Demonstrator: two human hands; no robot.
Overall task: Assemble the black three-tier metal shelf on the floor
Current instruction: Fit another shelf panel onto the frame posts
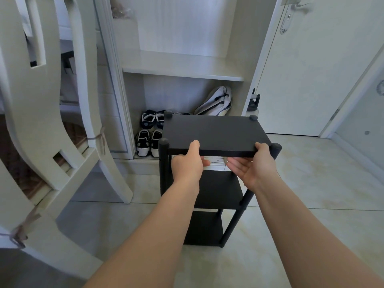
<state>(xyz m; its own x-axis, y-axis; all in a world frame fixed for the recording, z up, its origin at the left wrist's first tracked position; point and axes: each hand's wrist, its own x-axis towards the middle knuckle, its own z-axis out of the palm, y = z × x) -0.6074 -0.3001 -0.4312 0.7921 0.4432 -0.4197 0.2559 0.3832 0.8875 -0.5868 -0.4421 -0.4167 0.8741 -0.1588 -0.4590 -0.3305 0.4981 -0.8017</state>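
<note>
The black three-tier metal shelf (216,132) stands upright on the pale tiled floor, with four round black posts at its corners. Its middle tier (220,190) and bottom tier (204,227) show below the top board. My left hand (188,163) grips the front edge of the top board, thumb on top and fingers underneath. My right hand (254,167) holds the same edge near the front right post (275,149), thumb on top and fingers spread under the board.
A white wooden chair (52,121) stands close on the left. Behind the shelf is an open white wardrobe (182,73) with several shoes (148,134) and a grey bag (217,101) on its floor. A white door (307,69) stands at the right.
</note>
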